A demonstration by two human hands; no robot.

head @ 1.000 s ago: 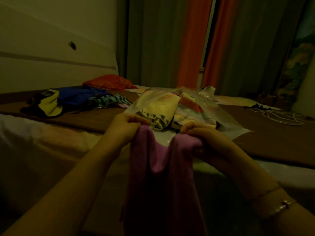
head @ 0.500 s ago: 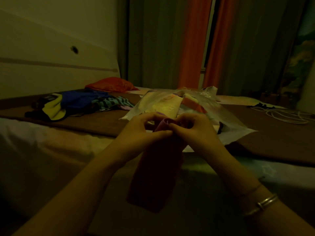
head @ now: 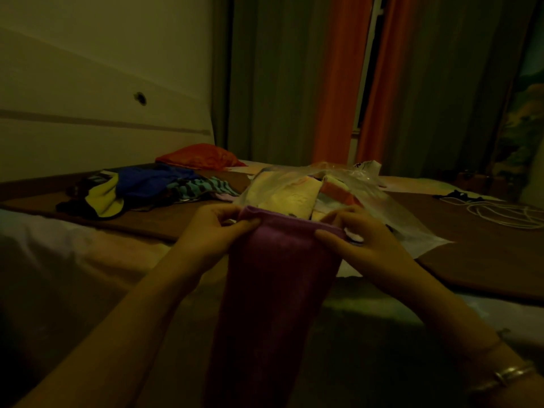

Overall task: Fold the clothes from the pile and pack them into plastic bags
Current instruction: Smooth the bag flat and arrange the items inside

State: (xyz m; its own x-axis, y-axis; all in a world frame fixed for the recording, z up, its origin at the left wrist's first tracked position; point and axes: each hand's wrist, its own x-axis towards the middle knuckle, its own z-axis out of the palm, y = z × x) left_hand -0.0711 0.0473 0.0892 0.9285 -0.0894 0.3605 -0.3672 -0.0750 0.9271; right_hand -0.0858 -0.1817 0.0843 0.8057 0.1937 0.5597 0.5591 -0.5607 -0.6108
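- Currently, the left hand (head: 212,231) pinches the top left corner of the purple garment (head: 279,284) between thumb and curled fingers.
- The right hand (head: 362,240) pinches the top right corner in the same manner; the top edge is stretched flat between both grips.
- Change: half a second ago both hands met at the centre with the cloth bunched; they have since separated, and the garment now hangs as one flat, narrow panel.
- Meaning: a lengthwise fold is probably complete, though dim light obscures the layers. A crosswise fold appears to remain.
- Location: the garment hangs in front of the bed edge, just before the plastic bag (head: 368,184), which already contains folded clothes.
- Unfolded clothes remain in the pile (head: 147,189), far left on the bed (head: 485,260).
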